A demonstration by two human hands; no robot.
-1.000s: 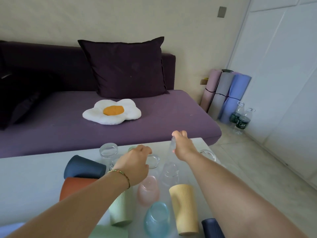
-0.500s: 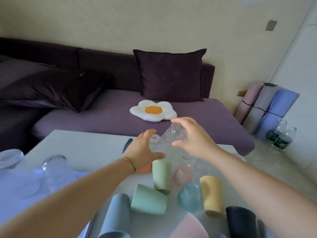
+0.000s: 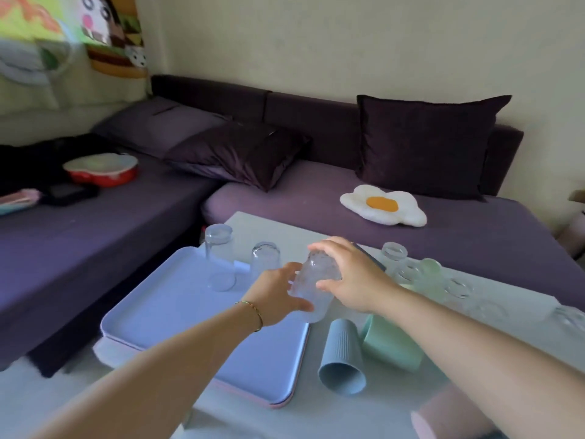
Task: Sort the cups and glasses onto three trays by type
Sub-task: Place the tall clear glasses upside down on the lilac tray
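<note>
- The textured clear glass is in the air between both hands, over the right part of the lavender tray, near that tray's right edge.
- Its long axis is close to upright, with the upper end tipped slightly far and right. I cannot tell which end is the mouth.
- The right hand grips the upper end from the right, its fingers curled over the top.
- The left hand holds the lower body from the left, with the thumb wrapped across the near side.
- Neither hand is clearly nearer, since both grasp the glass. The open tray surface lies to the left of and below the fingers.
- Two more clear glasses stand at the tray's far edge, a tall glass and a short glass. The free space for this one looks to be just near them.
- A pink edge shows under the lavender tray, so the trays are probably stacked.
- On the white desk, right of the tray, a blue ribbed cup and a mint cup lie on their sides, touching.
- Unsorted clear glasses stand further right, and a pink cup lies at the near edge.
</note>
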